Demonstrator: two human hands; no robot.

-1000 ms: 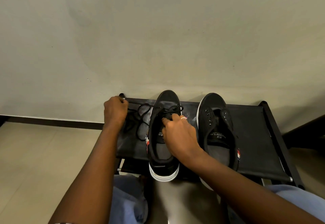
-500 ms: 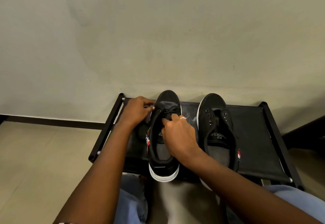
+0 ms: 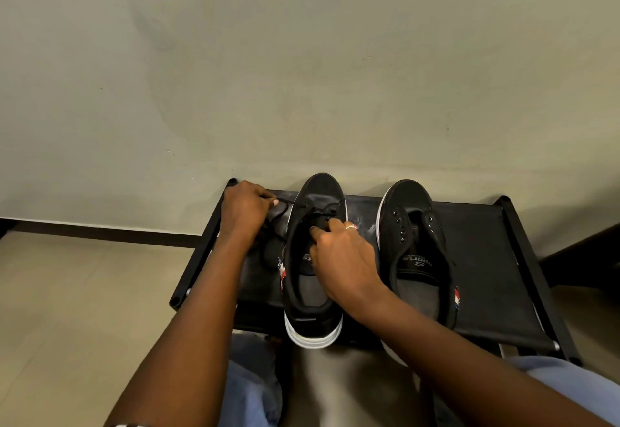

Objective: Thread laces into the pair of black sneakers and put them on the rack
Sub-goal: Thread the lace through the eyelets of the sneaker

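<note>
Plainly, the left hand [image 3: 246, 206] pinched the black lace [image 3: 291, 203] taut beside the left sneaker [image 3: 315, 258], while the right hand [image 3: 345, 255] pressed on its tongue, fingertips closed on something I could not make out. Both sneakers sat on the rack [image 3: 486, 258]. Too sharp a tug might drag the lace clean out of the eyelets or shift the shoe. The right sneaker [image 3: 416, 258] was unlaced; slack lace pooled darkly, hard to trace.

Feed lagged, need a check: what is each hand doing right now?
Left hand: closed, pinching the black lace and pulling it out to the left of the left sneaker.
Right hand: fingers closed on that sneaker's eyelet area.
</note>
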